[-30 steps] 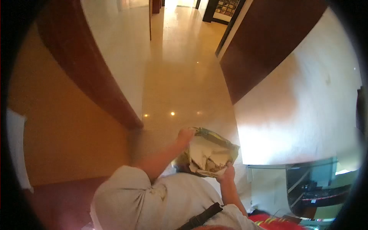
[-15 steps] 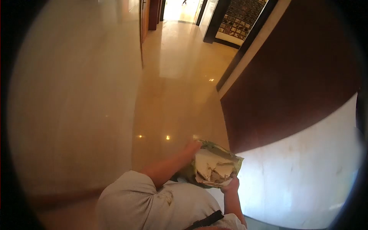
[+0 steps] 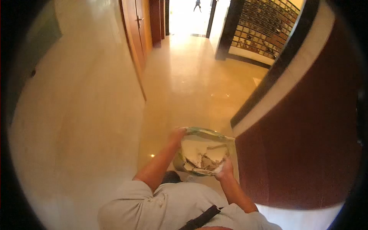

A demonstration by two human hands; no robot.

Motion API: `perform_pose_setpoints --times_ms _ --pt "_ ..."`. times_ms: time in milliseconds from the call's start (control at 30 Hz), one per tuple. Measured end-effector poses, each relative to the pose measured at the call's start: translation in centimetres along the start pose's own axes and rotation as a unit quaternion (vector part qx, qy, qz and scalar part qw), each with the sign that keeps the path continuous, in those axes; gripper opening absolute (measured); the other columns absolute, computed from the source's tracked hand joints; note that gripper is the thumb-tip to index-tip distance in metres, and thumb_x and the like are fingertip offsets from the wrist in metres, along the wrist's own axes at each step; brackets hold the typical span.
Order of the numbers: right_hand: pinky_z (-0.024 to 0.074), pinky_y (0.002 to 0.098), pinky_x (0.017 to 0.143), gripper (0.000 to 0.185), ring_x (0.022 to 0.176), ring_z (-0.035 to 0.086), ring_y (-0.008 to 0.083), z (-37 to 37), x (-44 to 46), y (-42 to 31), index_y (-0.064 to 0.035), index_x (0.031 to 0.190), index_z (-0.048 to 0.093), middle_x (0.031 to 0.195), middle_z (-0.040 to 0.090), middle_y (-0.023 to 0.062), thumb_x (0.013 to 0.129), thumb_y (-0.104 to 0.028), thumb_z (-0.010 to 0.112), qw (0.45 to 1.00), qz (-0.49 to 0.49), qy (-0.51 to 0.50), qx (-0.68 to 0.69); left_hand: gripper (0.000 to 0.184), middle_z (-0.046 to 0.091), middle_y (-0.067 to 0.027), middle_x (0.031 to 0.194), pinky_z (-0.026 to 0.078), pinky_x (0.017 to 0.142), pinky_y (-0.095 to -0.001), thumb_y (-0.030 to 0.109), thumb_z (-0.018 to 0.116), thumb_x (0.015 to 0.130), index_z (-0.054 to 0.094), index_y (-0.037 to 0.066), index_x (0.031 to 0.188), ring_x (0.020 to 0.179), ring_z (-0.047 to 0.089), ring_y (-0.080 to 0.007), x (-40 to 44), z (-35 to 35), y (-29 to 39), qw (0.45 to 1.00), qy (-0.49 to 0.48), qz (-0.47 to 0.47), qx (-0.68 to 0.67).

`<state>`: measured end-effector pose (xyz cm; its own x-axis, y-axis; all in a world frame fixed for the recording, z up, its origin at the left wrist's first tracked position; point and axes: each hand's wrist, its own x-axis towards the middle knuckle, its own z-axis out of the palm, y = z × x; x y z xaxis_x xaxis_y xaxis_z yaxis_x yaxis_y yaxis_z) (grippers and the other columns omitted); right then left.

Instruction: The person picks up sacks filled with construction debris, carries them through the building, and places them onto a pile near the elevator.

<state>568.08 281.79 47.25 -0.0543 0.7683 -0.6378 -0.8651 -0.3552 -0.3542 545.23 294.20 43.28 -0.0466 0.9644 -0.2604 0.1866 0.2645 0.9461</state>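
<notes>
Between my hands, in front of my belly, is an open-topped sack with a pale inside and a greenish, crumpled rim. Broken, flat grey-brown pieces lie in it; their material is unclear. My left hand is closed on the sack's far left rim and looks slightly blurred. On the near right side, my right hand grips the rim with the thumb on the inner side. The sack's underside is mostly hidden from this angle.
A shiny tan floor leads down a corridor to a bright doorway, where a distant figure shows. A pale wall and a wooden door are left; a dark red panel and tiled lattice are right.
I have moved forward along the corridor, and the doorway and lattice look larger. The sack has shifted left and slightly up in view, still held by both hands.
</notes>
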Motion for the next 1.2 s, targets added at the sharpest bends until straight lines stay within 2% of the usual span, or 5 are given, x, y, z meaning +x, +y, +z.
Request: perform_pose_setpoints --times_ms 267,533,700,833,1200 --pt "0.0386 0.0464 0.091 0.037 0.101 0.052 0.0305 4.2 2.8 -5.1 -0.0007 0.115 0.042 0.113 0.051 0.0149 0.086 -0.024 0.038 0.986 0.111 -0.035 -0.121 0.012 0.056 -0.0103 0.074 0.045 0.058 -0.0356 0.010 0.050 0.073 0.057 0.003 0.078 0.065 0.055 -0.0218 -1.5 -1.9 0.7 0.964 0.127 -0.006 0.234" --pt "0.0428 0.0452 0.085 0.037 0.093 0.055 0.0295 7.8 1.2 -2.0 0.0020 0.112 0.043 0.107 0.053 0.0162 0.086 -0.025 0.039 0.941 0.219 -0.008 -0.257 0.017 0.055 -0.0109 0.073 0.048 0.066 -0.0358 0.013 0.045 0.075 0.055 0.000 0.074 0.070 0.056 -0.0232 -9.2 -8.6 1.2 0.848 0.346 -0.047 -0.399" --pt "0.0426 0.0452 0.083 0.040 0.093 0.054 0.0284 10.9 2.2 -4.4 0.0016 0.114 0.042 0.103 0.053 0.0160 0.086 -0.027 0.040 0.870 0.310 -0.074 -0.377 0.010 0.054 -0.0108 0.076 0.047 0.068 -0.0353 0.009 0.046 0.075 0.051 0.001 0.076 0.071 0.056 -0.0223 -15.4 -9.8 -4.3 0.909 0.399 -0.030 0.119" --pt "0.0399 0.0503 0.084 0.055 0.101 0.050 0.0339 13.7 4.2 -3.8 0.0019 0.126 0.029 0.117 0.044 0.0219 0.084 -0.031 0.042 0.830 0.333 -0.122 -0.432 0.010 0.053 -0.0123 0.082 0.047 0.069 -0.0345 0.008 0.047 0.074 0.049 0.002 0.081 0.072 0.055 -0.0239 -16.1 -9.5 0.6 0.839 0.486 0.000 -0.244" --pt "0.0394 0.0465 0.084 0.045 0.098 0.049 0.0314 20.8 17.5 -3.2 0.0019 0.116 0.038 0.108 0.049 0.0177 0.085 -0.030 0.040 0.817 0.415 -0.079 -0.391 0.004 0.050 -0.0071 0.075 0.046 0.067 -0.0339 0.004 0.046 0.074 0.049 0.003 0.076 0.072 0.053 -0.0204 -3.0 -11.0 4.8 0.790 0.541 -0.046 -0.285"
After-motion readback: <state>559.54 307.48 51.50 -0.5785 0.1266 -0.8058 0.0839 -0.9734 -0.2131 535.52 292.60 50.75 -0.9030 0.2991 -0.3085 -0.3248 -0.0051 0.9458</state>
